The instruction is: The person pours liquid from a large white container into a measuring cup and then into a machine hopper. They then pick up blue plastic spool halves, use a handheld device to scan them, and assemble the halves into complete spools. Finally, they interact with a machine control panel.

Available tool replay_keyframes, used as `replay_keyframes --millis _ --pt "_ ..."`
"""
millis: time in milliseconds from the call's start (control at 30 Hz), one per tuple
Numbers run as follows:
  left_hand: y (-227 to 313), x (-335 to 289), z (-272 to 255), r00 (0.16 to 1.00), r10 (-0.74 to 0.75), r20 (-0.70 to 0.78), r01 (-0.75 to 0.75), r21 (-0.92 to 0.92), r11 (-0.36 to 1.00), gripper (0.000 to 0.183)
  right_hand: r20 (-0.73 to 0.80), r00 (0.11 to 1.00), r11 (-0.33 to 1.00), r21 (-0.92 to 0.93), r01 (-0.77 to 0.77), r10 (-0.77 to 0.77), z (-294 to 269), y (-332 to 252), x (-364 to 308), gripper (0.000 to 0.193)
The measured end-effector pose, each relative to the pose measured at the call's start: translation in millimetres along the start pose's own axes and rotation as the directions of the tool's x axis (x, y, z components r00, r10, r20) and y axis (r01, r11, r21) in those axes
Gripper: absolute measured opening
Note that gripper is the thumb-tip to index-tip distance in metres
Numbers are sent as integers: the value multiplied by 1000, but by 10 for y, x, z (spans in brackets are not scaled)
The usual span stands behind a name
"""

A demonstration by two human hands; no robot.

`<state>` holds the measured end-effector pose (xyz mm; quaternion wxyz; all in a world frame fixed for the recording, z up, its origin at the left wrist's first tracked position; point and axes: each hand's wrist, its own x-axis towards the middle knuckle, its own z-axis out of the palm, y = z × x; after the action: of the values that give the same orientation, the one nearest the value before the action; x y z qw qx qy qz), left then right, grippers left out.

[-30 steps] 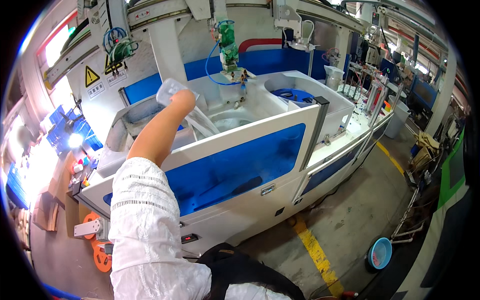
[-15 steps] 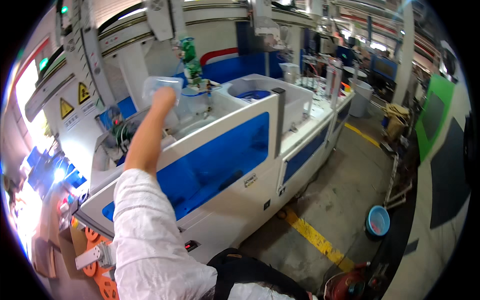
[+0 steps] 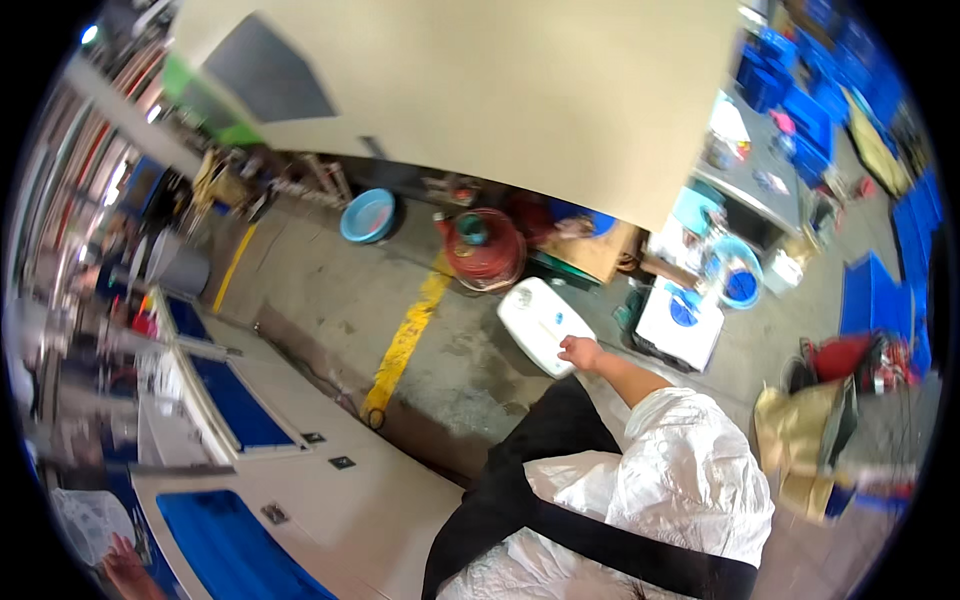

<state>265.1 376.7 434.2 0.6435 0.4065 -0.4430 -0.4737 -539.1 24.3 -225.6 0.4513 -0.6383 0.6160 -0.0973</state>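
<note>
At the lower left, my left hand [image 3: 128,568] reaches over the white machine and grips the edge of a translucent plastic container [image 3: 92,524]; its fingers are partly blurred. My right hand [image 3: 580,353] hangs over the near edge of a white rounded rectangular basin or stool top [image 3: 540,322], with its fingers loosely apart and nothing seen in them. A small blue thing lies on that white surface. Whether the right fingers touch the white edge cannot be made out.
The white machine's side [image 3: 375,500] with blue windows runs along the left. Across the yellow floor line [image 3: 410,335] stand a light-blue basin [image 3: 368,216] and a red round tank [image 3: 484,250]. A beige cabinet [image 3: 520,90] fills the top. Blue crates [image 3: 872,300] stand right.
My view has swung right and down from the machine to the floor. My left hand, with the container, now shows at the lower left edge. My right hand has come into view.
</note>
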Motion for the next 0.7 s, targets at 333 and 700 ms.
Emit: replay_keyframes --millis 333,700 --pt "-5000 955 2552 892 -368 -262 332 -170 928 15 -3 716 716 -25 -698 698 -65 2383 -3595 41" --pt "-7211 -1005 3917 417 -857 -303 846 -215 488 22 -308 575 651 420 -633 758 -309 3825 -4684 37"
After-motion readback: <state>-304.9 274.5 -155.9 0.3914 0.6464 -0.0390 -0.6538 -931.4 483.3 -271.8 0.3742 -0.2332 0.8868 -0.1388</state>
